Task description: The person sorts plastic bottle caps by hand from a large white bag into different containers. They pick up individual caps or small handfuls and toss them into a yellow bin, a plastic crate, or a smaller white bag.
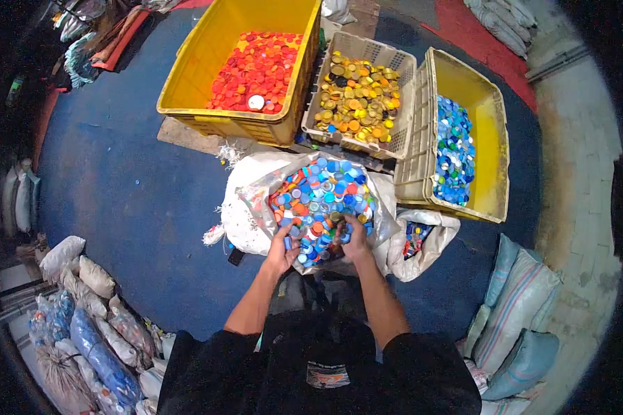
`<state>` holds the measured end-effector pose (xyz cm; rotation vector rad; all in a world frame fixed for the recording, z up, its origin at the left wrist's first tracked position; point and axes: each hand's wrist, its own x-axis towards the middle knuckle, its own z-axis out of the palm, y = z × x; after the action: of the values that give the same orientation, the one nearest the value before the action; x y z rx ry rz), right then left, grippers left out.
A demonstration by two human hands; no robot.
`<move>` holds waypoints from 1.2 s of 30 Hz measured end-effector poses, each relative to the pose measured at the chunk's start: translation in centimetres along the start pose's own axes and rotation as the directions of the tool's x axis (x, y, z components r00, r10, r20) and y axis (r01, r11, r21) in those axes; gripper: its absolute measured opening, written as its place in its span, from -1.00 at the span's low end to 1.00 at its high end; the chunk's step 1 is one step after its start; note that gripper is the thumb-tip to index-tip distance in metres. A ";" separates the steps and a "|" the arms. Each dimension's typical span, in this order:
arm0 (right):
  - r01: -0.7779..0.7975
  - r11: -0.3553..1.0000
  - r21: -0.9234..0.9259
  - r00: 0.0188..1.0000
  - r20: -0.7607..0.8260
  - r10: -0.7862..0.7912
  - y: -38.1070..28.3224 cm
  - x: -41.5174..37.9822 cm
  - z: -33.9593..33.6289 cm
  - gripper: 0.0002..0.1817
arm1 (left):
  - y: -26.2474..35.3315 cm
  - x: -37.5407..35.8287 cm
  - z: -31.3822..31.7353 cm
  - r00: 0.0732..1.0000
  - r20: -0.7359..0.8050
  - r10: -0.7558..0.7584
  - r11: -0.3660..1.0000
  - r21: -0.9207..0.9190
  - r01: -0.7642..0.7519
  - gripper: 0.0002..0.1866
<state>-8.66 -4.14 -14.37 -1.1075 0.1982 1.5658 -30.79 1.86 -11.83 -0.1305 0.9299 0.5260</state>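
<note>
In the middle lies an open white sack (253,176) full of mixed bottle caps (322,190), blue, orange, red and white. At the near left part of the pile, my left hand (282,250) is closed around a blue cap (288,242). My right hand (353,237) is at the right part of the same caps, its fingers curled in, with something dark or greenish near the fingertips that is too small to make out. The two hands are apart.
Beyond the sack stand a yellow crate of red caps (232,119), a grey crate of yellow caps (311,117) and a yellow crate of blue caps (495,152). A smaller sack (439,245) sits at the right. Stuffed sacks (516,311) line both sides.
</note>
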 end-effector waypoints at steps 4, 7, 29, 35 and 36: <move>0.245 0.522 -0.817 0.901 -0.008 -0.434 0.7 3.3 2.1 -0.68 | -0.3 -1.3 -2.3 0.997 -0.049 0.052 0.997 -0.059 -0.055 -0.76; 0.266 0.161 -0.950 0.818 0.134 -0.559 0.6 4.5 4.4 -0.68 | 0.0 -2.5 -3.6 0.994 -0.088 0.071 0.997 -0.030 -0.073 -0.81; 0.223 0.804 -0.552 0.974 0.089 -0.209 0.5 2.8 3.4 -0.82 | 1.0 -3.3 -3.2 0.986 0.064 0.152 0.984 0.089 -0.158 -0.75; 0.144 0.987 0.070 0.970 0.187 -0.154 -0.1 -3.6 0.8 -0.77 | -0.4 -3.0 2.1 0.993 0.073 0.094 0.987 0.122 -0.102 -0.69; 0.132 0.979 0.158 0.967 0.198 -0.162 -0.3 -5.0 0.7 -0.76 | -1.0 -3.1 3.5 0.993 0.094 0.066 0.993 0.087 -0.074 -0.69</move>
<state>-9.23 -6.98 -10.28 -0.8196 0.0823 1.4984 -29.26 1.00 -7.35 0.0084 0.8705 0.5495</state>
